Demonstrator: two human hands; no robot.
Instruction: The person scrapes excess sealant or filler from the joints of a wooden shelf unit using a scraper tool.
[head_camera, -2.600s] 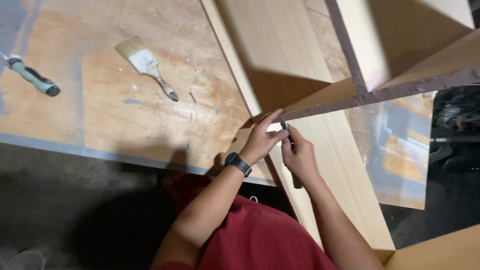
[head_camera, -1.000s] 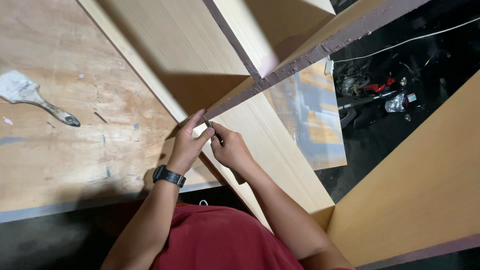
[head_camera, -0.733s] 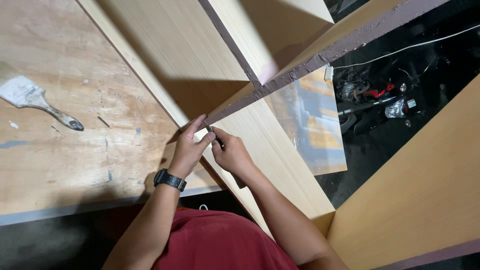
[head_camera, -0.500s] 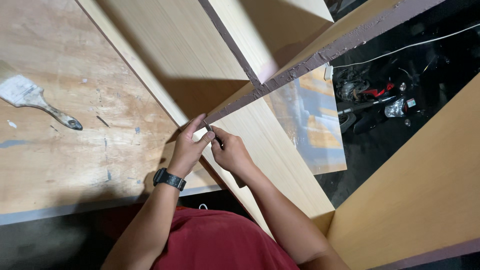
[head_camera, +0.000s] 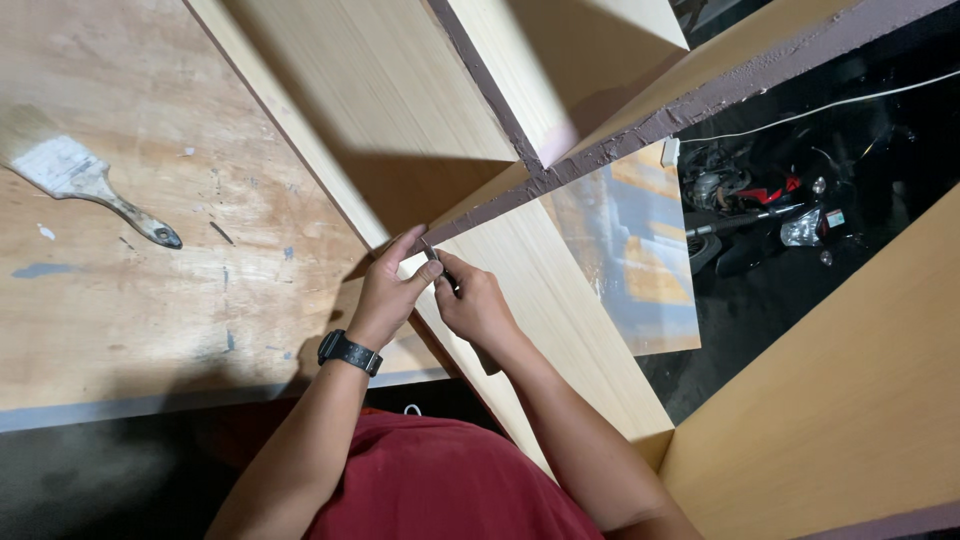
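**Both hands pinched at the panel edge**

The left hand (head_camera: 385, 292) and right hand (head_camera: 475, 305) met at the low end of a brown raw edge (head_camera: 600, 140) on a slanted shelf panel (head_camera: 560, 60). That end sat where the panel met the long light-wood board (head_camera: 330, 90) running diagonally across the view.

Left hand: fingers curled, thumb and forefinger pressed together, pinching a small pale strip (head_camera: 428, 250) right at the end of the edge. Could not tell if the strip was tape or edge banding. A black watch (head_camera: 349, 352) sat on the left wrist.

Right hand: fingers closed around a thin dark tool (head_camera: 450, 283), its tip touching the strip just beside the left thumb. Too small to tell what kind of tool. The two hands touched each other at the fingertips.

To the left, a plywood table (head_camera: 120, 300) carried a paintbrush (head_camera: 85, 180) with a worn wooden handle, well apart from the hands. A second light-wood board (head_camera: 850, 400) filled the lower right corner. Between the boards, on dark floor, stood a motorcycle (head_camera: 760, 215), with a white cable (head_camera: 850, 105) running above it. A plastic-covered sheet (head_camera: 630, 270) lay beside the long board. The person wore a red shirt (head_camera: 440, 485).
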